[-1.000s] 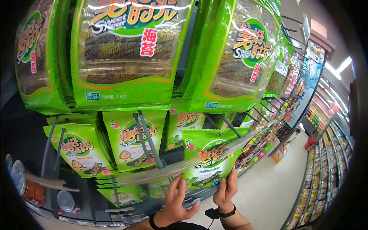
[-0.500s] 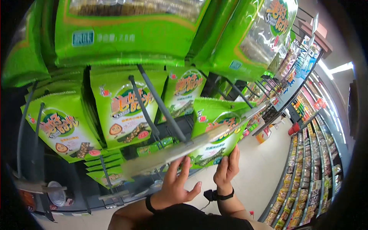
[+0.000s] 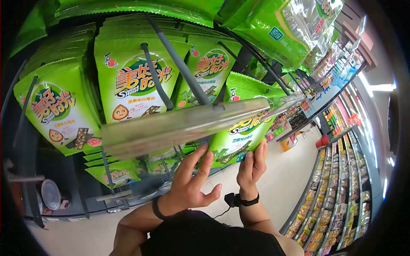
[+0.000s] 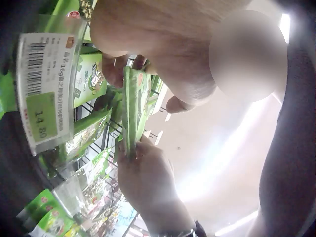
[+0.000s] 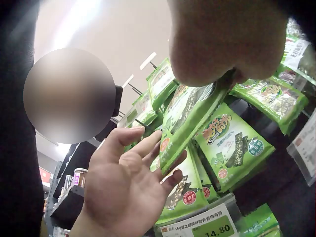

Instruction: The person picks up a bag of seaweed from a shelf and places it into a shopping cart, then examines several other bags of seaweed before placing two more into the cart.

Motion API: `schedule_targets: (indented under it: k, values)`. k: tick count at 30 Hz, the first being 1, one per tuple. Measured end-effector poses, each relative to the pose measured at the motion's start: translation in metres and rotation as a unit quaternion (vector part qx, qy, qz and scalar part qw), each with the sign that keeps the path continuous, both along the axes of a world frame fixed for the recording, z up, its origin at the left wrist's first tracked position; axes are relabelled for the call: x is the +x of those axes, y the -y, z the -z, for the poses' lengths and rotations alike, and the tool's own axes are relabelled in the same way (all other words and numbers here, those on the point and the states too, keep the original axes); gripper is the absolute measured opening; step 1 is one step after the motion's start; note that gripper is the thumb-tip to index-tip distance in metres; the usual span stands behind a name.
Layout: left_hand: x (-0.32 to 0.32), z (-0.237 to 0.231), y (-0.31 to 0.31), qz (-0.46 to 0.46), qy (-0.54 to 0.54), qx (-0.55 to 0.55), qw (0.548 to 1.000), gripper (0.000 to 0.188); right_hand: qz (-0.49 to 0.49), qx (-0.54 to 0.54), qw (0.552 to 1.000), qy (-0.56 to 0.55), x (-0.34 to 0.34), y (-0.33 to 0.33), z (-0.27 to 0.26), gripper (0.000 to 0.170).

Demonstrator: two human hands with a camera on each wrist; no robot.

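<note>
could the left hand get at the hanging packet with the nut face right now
Probably, but not straight on: the left hand looks close below, yet in the head view the label holder crosses the nut-face packet's lower part and a grey prong crosses its front.

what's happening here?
Someone at a shop rack is handling a green seaweed snack packet with both hands. The right hand pinches its lower right corner; the left hand touches the lower left with its fingers, thumb held away. A clear price-tag holder crosses in front of the packet, and similar packets hang alongside. Whether the handled one hangs on a hook isn't clear.
</note>
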State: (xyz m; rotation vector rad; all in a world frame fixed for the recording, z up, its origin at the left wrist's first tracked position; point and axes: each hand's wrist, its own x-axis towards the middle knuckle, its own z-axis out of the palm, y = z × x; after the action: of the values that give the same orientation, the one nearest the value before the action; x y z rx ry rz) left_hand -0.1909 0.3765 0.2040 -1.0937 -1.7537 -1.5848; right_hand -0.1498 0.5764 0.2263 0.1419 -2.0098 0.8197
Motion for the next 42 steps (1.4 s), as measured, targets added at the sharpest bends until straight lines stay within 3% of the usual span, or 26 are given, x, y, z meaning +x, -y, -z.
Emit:
schedule_targets:
  k: [9,13,20,27,31,35,42]
  values:
    - [-0.004,-0.014,0.009,-0.047,-0.014,-0.048,0.998,0.078,-0.082,-0.049,0.995,-0.005,-0.022,-0.006,-0.007,0.048]
    - [0.003,-0.024,0.01,-0.091,-0.07,-0.07,0.991,0.078,-0.133,-0.082,0.988,-0.018,-0.029,-0.009,-0.002,0.05]
    - [0.015,0.0,0.003,-0.147,-0.112,-0.117,0.976,0.073,-0.201,-0.11,0.973,-0.011,-0.027,-0.016,-0.002,0.053]
    - [0.023,0.011,-0.013,-0.236,-0.146,-0.085,0.957,0.065,-0.245,-0.102,0.964,0.015,-0.021,-0.033,-0.007,0.052]
    - [0.031,0.022,-0.012,-0.237,-0.15,-0.129,0.951,0.067,-0.273,-0.118,0.954,0.03,-0.023,-0.035,-0.009,0.051]
    - [0.032,0.005,-0.014,-0.179,-0.034,-0.071,0.981,0.061,-0.277,-0.109,0.953,0.056,-0.028,-0.033,-0.016,0.051]
    - [0.015,-0.029,-0.008,-0.175,0.069,-0.116,0.975,0.063,-0.233,-0.055,0.968,0.069,-0.048,-0.025,-0.033,0.049]
